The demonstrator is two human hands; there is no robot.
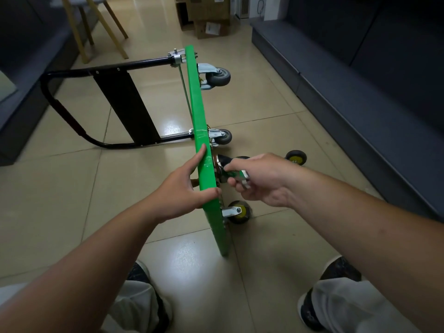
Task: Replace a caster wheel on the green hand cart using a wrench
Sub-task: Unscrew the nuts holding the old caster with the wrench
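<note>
The green hand cart (pixel 195 97) stands on its long edge on the tiled floor, its black handle (pixel 72 116) lying out to the left. My left hand (pixel 182 188) grips the deck's upper edge, thumb across the top. My right hand (pixel 259 179) pinches a metal caster bracket (pixel 228 174) with a black wheel (pixel 225 161) against the cart's underside. Two grey casters (pixel 219 76) (pixel 223 137) sit further along the deck. A yellow-hubbed caster (pixel 239 211) is mounted below my right hand. A loose yellow-hubbed wheel (pixel 296 156) lies on the floor to the right. No wrench shows.
Dark low benches (pixel 360 97) run along the right, and another (pixel 21 111) along the left. Wooden chair legs (pixel 96 22) and cardboard boxes (pixel 209 20) stand at the far end. My two feet (pixel 334 294) are planted at the bottom of the view.
</note>
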